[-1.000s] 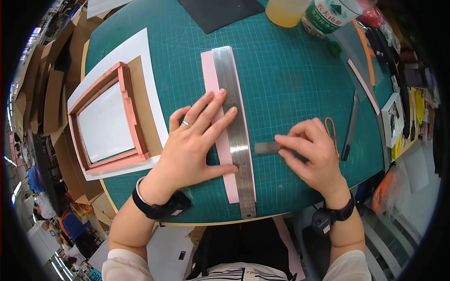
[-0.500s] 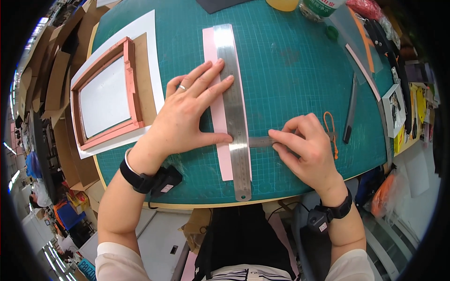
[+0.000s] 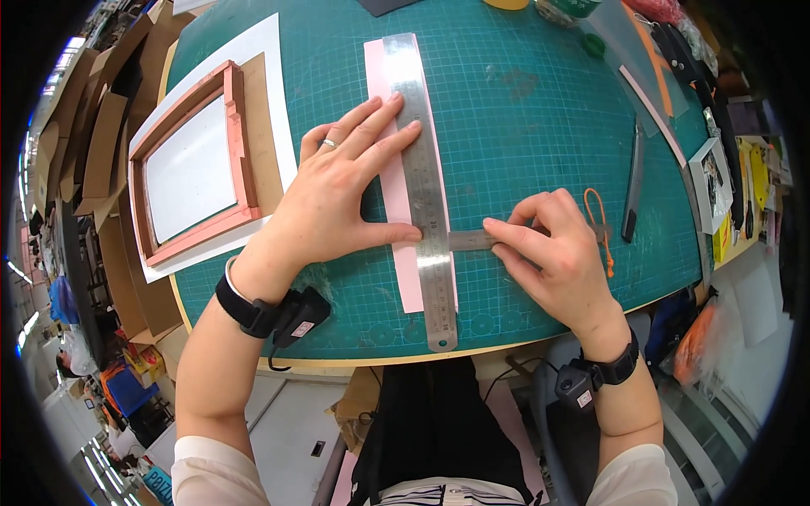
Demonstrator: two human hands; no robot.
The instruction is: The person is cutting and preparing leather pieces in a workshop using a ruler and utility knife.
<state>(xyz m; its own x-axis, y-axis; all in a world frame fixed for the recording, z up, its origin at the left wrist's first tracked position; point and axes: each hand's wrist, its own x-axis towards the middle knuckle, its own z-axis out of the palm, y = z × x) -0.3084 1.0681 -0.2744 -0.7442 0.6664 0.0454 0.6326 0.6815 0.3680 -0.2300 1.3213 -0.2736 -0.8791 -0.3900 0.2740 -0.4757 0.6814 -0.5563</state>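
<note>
A long steel ruler (image 3: 433, 278) lies lengthwise over a narrow pink strip (image 3: 373, 63), whose edges show on both sides of it. My left hand (image 3: 337, 181) is spread over the two, fingertips and thumb pressing on the ruler and strip. To the right, my right hand (image 3: 557, 253) pinches a short steel ruler (image 3: 469, 240) between thumb and forefinger. This short ruler lies crosswise, its left end meeting the long ruler's right side. An orange cord loop (image 3: 589, 202) is by its right end, which emerges beyond my hand.
All this rests on a green cutting mat (image 3: 506, 152). At left, a pink-orange frame (image 3: 245, 181) sits on brown board and white sheet. At right are a utility knife (image 3: 634, 181), a thin pink strip (image 3: 651, 114) and a white box (image 3: 710, 185). A green cap (image 3: 593, 45) lies at the back.
The whole scene sits slightly higher in the picture. Both hands and the two rulers keep nearly the same places relative to one another.
</note>
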